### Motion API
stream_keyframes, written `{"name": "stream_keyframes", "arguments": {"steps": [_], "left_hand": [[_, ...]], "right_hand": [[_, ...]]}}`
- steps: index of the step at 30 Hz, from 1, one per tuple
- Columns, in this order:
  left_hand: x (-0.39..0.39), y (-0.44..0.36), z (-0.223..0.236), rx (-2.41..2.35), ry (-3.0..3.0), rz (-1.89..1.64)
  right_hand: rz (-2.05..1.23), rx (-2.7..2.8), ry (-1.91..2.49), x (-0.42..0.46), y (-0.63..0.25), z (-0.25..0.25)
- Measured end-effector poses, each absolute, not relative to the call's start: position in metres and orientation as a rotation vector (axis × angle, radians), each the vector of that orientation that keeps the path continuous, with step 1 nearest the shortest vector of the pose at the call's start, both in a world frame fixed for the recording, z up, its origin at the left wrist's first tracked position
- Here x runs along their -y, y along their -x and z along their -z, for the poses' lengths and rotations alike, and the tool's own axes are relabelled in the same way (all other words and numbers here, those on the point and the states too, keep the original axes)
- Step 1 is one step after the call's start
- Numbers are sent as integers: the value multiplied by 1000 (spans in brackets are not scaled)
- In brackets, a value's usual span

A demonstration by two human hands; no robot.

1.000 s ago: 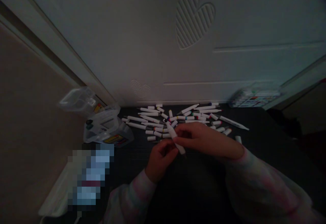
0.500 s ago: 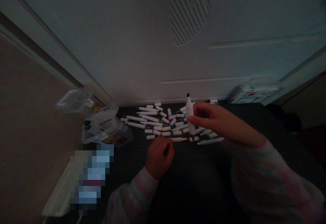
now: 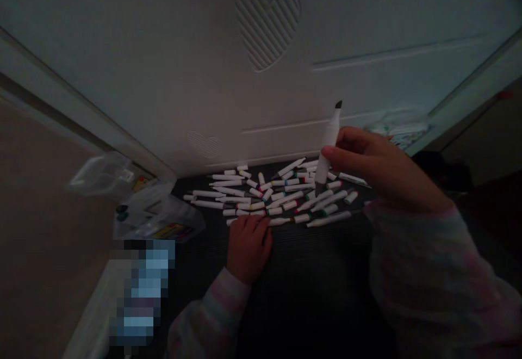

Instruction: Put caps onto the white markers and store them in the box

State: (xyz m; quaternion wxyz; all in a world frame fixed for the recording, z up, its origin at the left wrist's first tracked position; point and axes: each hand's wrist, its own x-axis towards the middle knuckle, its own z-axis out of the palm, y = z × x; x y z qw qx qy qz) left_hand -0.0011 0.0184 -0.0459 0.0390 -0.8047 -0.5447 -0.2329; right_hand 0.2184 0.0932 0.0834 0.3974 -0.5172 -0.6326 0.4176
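My right hand [image 3: 367, 158] pinches an uncapped white marker [image 3: 328, 138] between thumb and fingers, raised above the table. Its dark slanted tip points up and its dark end points down. My left hand [image 3: 249, 245] rests palm down on the dark tabletop, fingers stretched toward the near edge of the spread markers. Those fingertips cover part of a marker there, and I see no grip on it. Many white markers [image 3: 229, 183] and loose caps with coloured bands [image 3: 289, 205] lie scattered in front of both hands, against the white panel.
An opened clear plastic case [image 3: 163, 209] with its lid tipped back stands at the left. Nearer to me lies a blurred-out, lit object [image 3: 144, 288]. A heart-embossed white panel [image 3: 183, 76] rises behind the table. Another clear pack [image 3: 402, 130] sits at the back right, partly behind my right hand.
My right hand has lifted the marker higher and to the right, tilting it. The left hand's fingers have uncurled and lie flatter near the markers. The view has shifted slightly.
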Motion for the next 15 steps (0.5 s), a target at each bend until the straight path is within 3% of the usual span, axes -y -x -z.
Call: {"name": "stream_keyframes", "arguments": {"steps": [10, 15], "left_hand": [[-18, 3, 47, 1681, 2383, 672], [-21, -10, 4, 1639, 2344, 715]], "right_hand": [[-1007, 1575, 1260, -93, -229, -87], [-1061, 1609, 1224, -94, -229, -88]]}}
